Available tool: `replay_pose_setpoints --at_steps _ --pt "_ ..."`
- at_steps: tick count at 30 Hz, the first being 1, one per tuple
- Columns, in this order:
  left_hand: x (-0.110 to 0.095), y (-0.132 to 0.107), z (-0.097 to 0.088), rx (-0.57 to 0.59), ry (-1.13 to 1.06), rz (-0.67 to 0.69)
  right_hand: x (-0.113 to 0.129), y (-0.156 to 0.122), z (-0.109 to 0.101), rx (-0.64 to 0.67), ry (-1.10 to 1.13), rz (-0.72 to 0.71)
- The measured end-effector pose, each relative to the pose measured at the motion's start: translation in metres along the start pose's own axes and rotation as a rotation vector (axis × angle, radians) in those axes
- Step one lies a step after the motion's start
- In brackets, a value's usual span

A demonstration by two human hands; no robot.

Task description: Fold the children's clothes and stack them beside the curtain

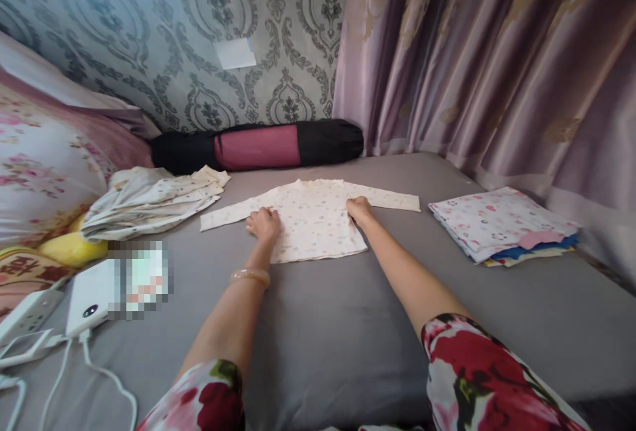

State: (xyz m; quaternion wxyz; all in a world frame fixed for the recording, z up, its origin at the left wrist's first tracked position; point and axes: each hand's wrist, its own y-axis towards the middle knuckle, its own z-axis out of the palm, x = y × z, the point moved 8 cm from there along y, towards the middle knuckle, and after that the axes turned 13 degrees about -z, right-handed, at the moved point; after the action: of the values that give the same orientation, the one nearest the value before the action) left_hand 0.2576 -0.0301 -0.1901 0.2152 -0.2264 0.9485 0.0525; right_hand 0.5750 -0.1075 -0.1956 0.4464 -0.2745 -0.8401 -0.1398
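A small cream long-sleeved shirt [318, 222] with a faint print lies spread on the grey bedsheet [318, 332], its sleeves stretched out to both sides and its neckline toward the wall. My left hand [264, 224] is at the shirt's left side, just below that sleeve, with its fingers curled on the fabric. At the opposite side edge, under the right sleeve, my right hand [358, 208] pinches the cloth. A bangle [250, 277] circles my left wrist.
Folded clothes [501, 219] are stacked at the right. Crumpled light garments [154, 199] lie at the left, near a floral pillow [44, 166] and a yellow plush item [74, 249]. A white power bank [94, 295] with cables sits lower left. A black-and-maroon roll bag [258, 146] lies along the wall.
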Motion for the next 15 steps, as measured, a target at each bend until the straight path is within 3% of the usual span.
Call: replay_pose_setpoints --at_steps 7,11,15 --pt "-0.012 -0.015 -0.003 -0.124 0.106 0.240 0.025 -0.021 -0.001 0.063 -0.595 -0.349" --pt "-0.011 -0.013 0.001 -0.123 0.131 0.297 0.018 -0.028 0.005 0.121 -0.711 -0.366" --pt "-0.009 -0.013 -0.002 -0.125 0.143 0.331 0.015 -0.027 0.002 0.097 -0.726 -0.365"
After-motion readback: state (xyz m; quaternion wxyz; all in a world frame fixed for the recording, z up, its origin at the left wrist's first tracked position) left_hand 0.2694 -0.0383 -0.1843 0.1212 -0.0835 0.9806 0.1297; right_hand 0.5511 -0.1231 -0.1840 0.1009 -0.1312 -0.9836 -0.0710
